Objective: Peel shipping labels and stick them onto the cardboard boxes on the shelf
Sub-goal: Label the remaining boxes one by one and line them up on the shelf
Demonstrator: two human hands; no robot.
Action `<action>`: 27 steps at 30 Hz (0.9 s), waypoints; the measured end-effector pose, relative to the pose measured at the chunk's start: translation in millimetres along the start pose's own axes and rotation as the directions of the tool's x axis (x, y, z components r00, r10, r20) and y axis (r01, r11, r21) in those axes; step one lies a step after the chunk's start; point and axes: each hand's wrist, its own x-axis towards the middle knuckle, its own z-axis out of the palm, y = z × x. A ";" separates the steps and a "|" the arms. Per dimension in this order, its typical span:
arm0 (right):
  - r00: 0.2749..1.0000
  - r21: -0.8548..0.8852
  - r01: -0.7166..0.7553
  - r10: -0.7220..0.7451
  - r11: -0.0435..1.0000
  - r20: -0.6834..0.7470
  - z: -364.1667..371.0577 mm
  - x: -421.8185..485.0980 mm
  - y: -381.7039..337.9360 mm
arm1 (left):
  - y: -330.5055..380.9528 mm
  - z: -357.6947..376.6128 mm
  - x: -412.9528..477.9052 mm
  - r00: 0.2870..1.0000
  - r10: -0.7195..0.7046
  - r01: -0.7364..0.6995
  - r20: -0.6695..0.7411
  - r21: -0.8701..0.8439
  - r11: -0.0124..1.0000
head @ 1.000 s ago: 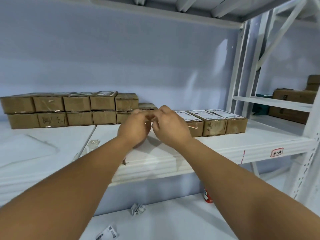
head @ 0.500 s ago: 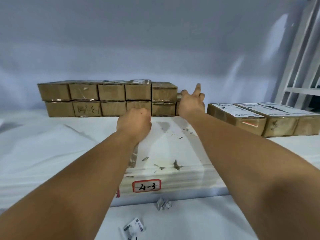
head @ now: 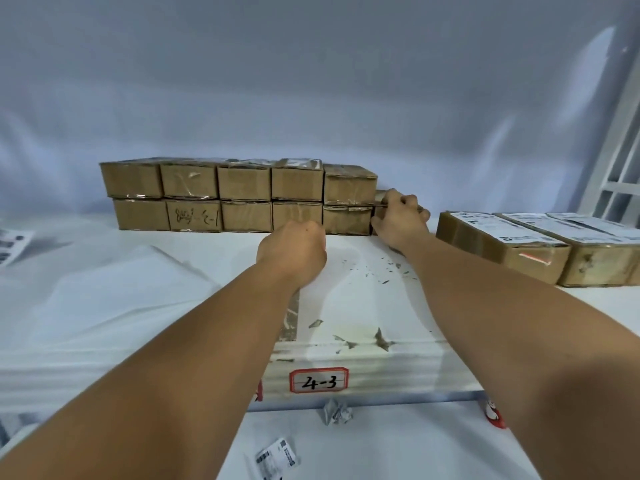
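Observation:
Two rows of plain cardboard boxes point(head: 242, 195) are stacked at the back of the white shelf point(head: 104, 306). At the right end of the stack stands a small cardboard box point(head: 380, 196), and my right hand point(head: 398, 221) grips it with fingers curled over its top and thumb on its front. My left hand point(head: 292, 251) hovers in a fist in front of the stack, fingers turned away, with nothing visible in it. Three boxes carrying white shipping labels point(head: 498, 245) lie to the right.
A sheet of labels point(head: 14, 244) lies at the far left of the shelf. The shelf edge bears a tag reading 4-3 point(head: 318, 381). On the lower shelf lie crumpled paper point(head: 337, 412), a loose label point(head: 277, 457) and a red object point(head: 493, 414). White uprights point(head: 616, 150) stand right.
My hands, pinched together a second ago, have parted. The right hand reached to the small end box and curled its fingers round it; the left stayed as a fist.

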 end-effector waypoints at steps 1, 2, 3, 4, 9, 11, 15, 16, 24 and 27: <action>1.000 0.000 -0.002 0.002 1.000 -0.013 -1.0 -0.2 -0.4 | -0.2 -0.2 0.1 1.000 -0.005 0.005 -0.001 -0.007 1.000; 1.000 -0.002 -0.002 0.002 1.000 -0.023 -1.9 -1.0 -1.2 | 0.0 -0.4 0.1 1.000 -0.010 0.010 -0.001 -0.014 1.000; 1.000 -0.009 -0.004 0.003 1.000 -0.029 -3.0 -1.6 -2.3 | 0.2 -0.5 0.1 1.000 -0.011 0.011 -0.001 -0.018 1.000; 0.999 -0.018 -0.011 0.010 1.000 -0.033 -3.6 -2.4 -3.8 | 0.1 -0.4 -0.1 1.000 -0.013 0.013 -0.001 -0.021 1.000; 0.998 -0.095 -0.065 0.063 0.993 -0.028 -6.1 -4.7 -8.9 | 0.1 -0.9 -1.8 1.000 -0.022 0.022 0.005 -0.034 0.999; 0.998 -0.102 -0.058 0.055 0.993 -0.032 -5.4 -4.4 -8.7 | 0.2 -1.0 -2.1 1.000 -0.027 0.027 0.005 -0.037 0.999; 0.994 -0.131 -0.051 0.038 0.990 -0.103 -4.9 -7.9 -12.6 | 0.3 -1.3 -1.8 0.999 -0.035 0.035 0.006 -0.033 0.999; 0.993 -0.148 -0.046 0.029 0.988 -0.116 -4.9 -9.9 -13.5 | 0.2 -1.2 -1.7 0.999 -0.034 0.034 0.002 -0.027 0.999; 0.998 -0.332 -0.030 0.011 0.943 -0.060 -25.9 -40.4 -18.9 | 0.5 -0.7 -0.7 0.999 -0.030 0.030 -0.017 -0.028 0.999; 0.999 -0.385 -0.053 0.045 0.921 -0.030 -36.5 -55.7 -29.7 | 5.4 -4.6 -5.5 1.000 -0.002 0.001 -0.027 -0.057 0.998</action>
